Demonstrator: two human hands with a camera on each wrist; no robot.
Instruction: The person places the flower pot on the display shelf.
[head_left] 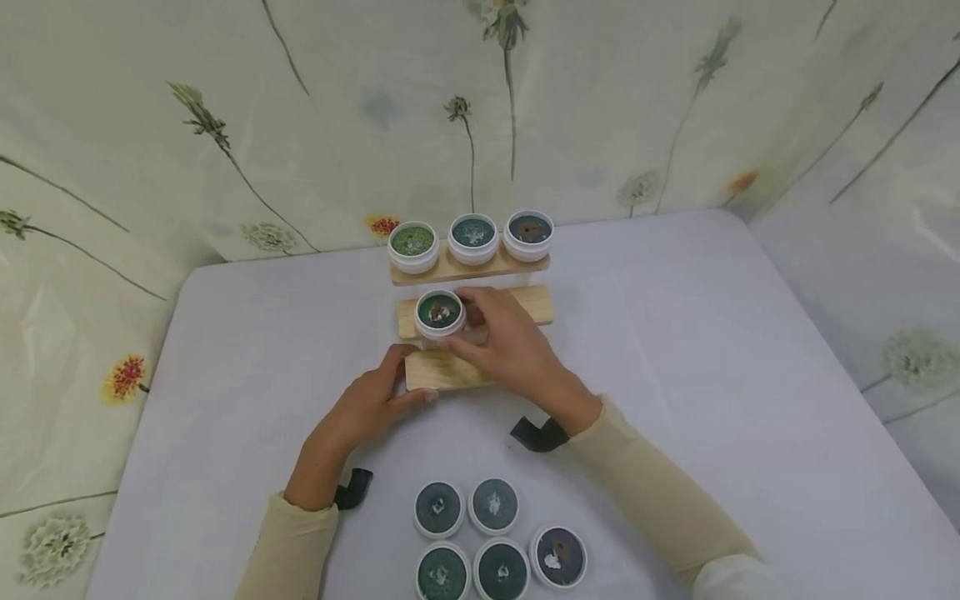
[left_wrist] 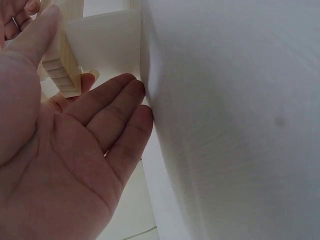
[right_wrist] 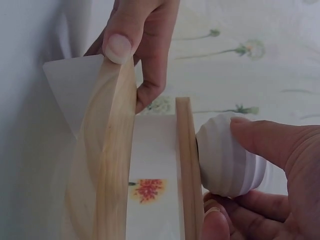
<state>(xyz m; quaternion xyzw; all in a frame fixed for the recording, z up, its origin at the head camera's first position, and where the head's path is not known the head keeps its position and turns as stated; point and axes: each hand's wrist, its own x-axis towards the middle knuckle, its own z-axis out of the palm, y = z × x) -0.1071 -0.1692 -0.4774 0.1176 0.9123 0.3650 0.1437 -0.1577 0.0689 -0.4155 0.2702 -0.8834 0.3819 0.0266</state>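
A tiered stand has three light wooden planks joined by white side panels. My left hand grips the left end of its lowest plank; in the left wrist view the thumb lies on one side of the wood and a finger on the other. My right hand holds a small round white jar with a dark green top by its side, at the left part of the middle plank. In the right wrist view the white jar sits against that plank, between thumb and fingers.
Three similar jars, a light green one, a teal one and a brown-centred one, stand on the top plank. Several more jars stand near the front edge of the view. A flower-printed sheet hangs behind the white table.
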